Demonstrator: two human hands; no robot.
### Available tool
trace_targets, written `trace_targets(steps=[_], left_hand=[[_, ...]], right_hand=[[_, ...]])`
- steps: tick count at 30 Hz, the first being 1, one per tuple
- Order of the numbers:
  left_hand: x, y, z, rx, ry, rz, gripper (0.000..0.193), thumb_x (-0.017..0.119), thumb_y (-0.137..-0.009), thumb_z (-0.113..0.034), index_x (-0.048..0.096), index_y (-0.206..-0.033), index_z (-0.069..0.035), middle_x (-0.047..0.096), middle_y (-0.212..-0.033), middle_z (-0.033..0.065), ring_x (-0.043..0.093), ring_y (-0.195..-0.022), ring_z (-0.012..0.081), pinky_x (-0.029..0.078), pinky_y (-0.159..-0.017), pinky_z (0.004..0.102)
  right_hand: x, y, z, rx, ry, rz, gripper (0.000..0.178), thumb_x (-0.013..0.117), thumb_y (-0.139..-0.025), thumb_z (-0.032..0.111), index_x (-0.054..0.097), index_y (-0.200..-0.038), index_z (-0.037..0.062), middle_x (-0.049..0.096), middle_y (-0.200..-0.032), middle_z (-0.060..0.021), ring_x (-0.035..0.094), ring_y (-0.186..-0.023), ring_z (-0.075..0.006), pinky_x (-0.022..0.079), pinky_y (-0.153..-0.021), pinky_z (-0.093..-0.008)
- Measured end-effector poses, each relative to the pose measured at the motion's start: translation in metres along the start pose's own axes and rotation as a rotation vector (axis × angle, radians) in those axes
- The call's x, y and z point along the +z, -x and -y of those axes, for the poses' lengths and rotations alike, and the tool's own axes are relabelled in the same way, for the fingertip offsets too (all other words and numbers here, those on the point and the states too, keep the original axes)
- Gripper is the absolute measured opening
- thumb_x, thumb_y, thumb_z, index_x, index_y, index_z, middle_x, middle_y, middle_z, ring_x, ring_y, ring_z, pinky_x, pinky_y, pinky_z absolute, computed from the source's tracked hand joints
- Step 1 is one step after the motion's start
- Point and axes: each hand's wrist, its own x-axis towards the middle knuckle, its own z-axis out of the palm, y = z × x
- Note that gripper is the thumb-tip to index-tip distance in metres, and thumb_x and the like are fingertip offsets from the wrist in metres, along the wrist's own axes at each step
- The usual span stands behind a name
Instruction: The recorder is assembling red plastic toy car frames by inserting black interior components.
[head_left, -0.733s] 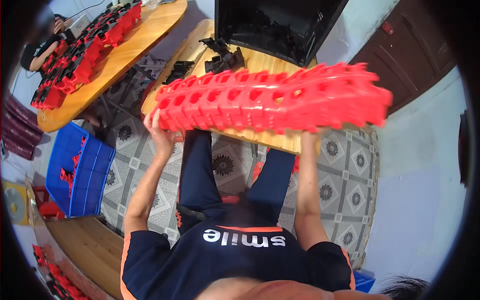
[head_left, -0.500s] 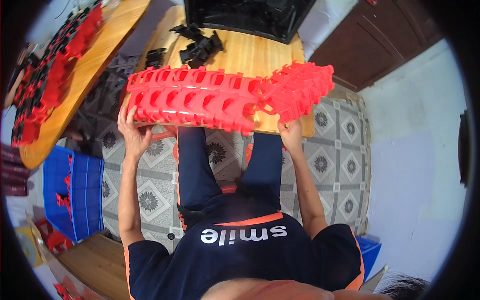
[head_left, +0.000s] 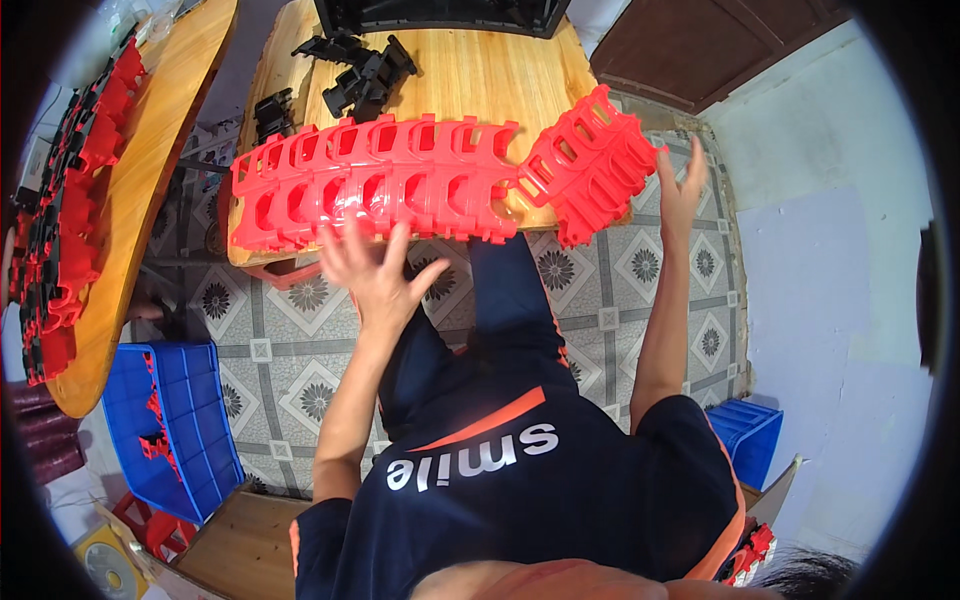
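Observation:
Across the near part of the small wooden table (head_left: pixel 480 75) lies a long curved row of nested red plastic parts (head_left: pixel 330 188) with oval openings. A shorter row of similar red parts (head_left: pixel 596 165) sits at an angle to its right, close to the long row's end. My left hand (head_left: pixel 375 280) is open, fingers spread and slightly blurred, over the table's front edge at the long row's near side. My right hand (head_left: pixel 682 190) is open, thumb and fingers apart, beside the outer end of the short row; whether the thumb touches it, I cannot tell.
Several black plastic parts (head_left: pixel 368 82) lie behind the long row, with a black bin (head_left: pixel 440 16) at the back. To the left, another wooden table (head_left: pixel 150 190) carries rows of red and black parts (head_left: pixel 80 210). Blue crates (head_left: pixel 195 430) stand on the patterned floor (head_left: pixel 610 320).
My right hand has let go of the short row's near end and moved right and farther away. My left hand has left the long row's left end and shifted right, fingers spread.

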Motion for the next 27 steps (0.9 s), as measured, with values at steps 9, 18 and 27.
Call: trace_targets(steps=[9,18,27], left_hand=[[0.066,-0.066,-0.011,-0.140,-0.125,-0.058,0.073,0.070,-0.077,-0.060,0.049,-0.140,-0.032,0.019,-0.157,0.0142,0.012,-0.136,0.0587,0.019,-0.103,0.0744],[0.092,-0.110,-0.157,0.207,0.110,0.066,0.077,0.075,-0.073,-0.053,0.049,-0.140,-0.024,0.034,-0.152,0.0126,0.025,-0.140,0.0425,0.024,-0.109,0.0616],[0.077,-0.123,-0.162,0.080,0.486,0.233,0.097,0.081,-0.071,-0.041,0.031,-0.150,-0.019,0.036,-0.149,0.0199,0.037,-0.135,0.0396,0.033,-0.106,0.0548]], right_hand=[[0.082,0.035,0.020,0.583,-0.337,0.085,0.051,0.072,-0.087,0.029,0.055,-0.125,-0.0002,0.047,-0.117,-0.0168,0.048,-0.110,-0.0292,0.038,-0.099,-0.0374],[0.074,0.045,-0.012,0.738,-0.977,0.274,0.034,0.062,-0.096,0.026,0.058,-0.118,-0.0001,0.062,-0.108,-0.0088,0.057,-0.096,-0.0152,0.046,-0.086,-0.0295],[0.021,-0.021,-0.063,0.549,-1.240,0.150,0.005,0.067,-0.090,0.007,0.064,-0.091,0.0035,0.063,-0.087,-0.0019,0.059,-0.084,-0.0124,0.047,-0.077,-0.0281]])
